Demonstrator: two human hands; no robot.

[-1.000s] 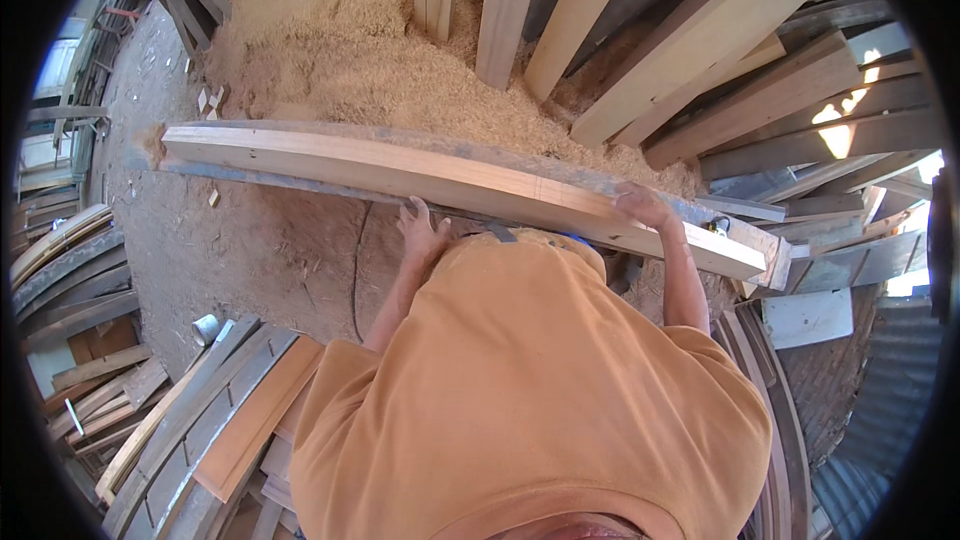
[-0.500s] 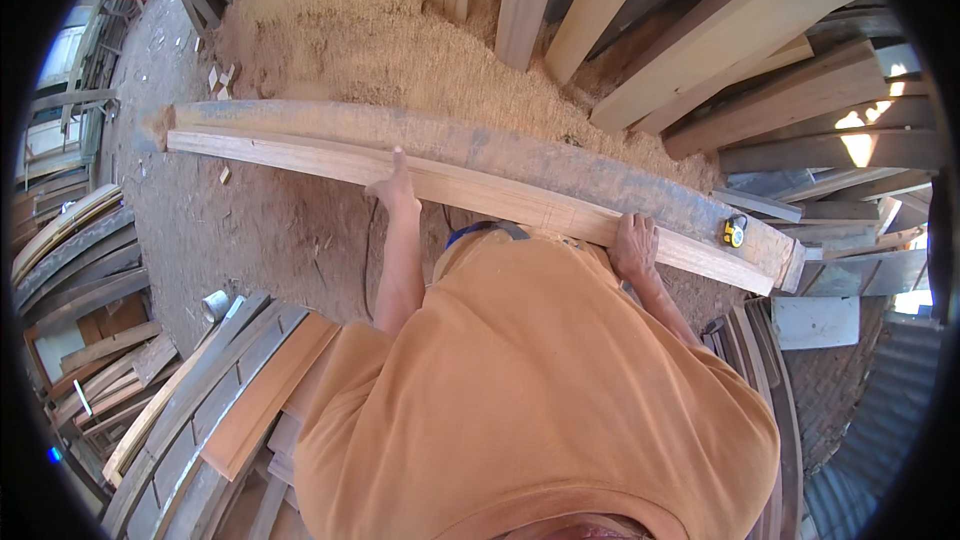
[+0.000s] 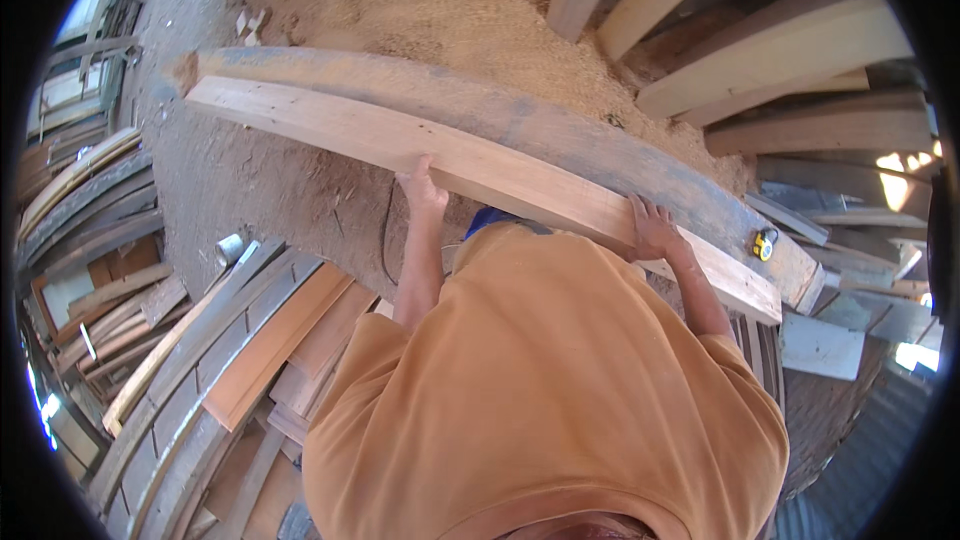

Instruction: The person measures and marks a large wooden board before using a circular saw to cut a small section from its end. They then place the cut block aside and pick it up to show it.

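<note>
1. Pale beam [image 3: 500, 165], one: lying lengthwise, far left to near right, along the near side of a worn bench plank [image 3: 560, 130], just in front of the person.
2. Left hand [image 3: 423, 190]: holding the beam's near edge about mid-length, one digit on top; the grip beneath I cannot tell.
3. Right hand [image 3: 656, 228]: holding the same edge farther right, fingers spread over the top; thumb hidden from me.
4. Yellow-and-black tape measure [image 3: 765, 243]: on the plank's right end.
5. Sawdust [image 3: 380, 0]: heaped beyond the plank.
6. White cup [image 3: 229, 250]: left, near stacked boards [image 3: 270, 340].
</note>
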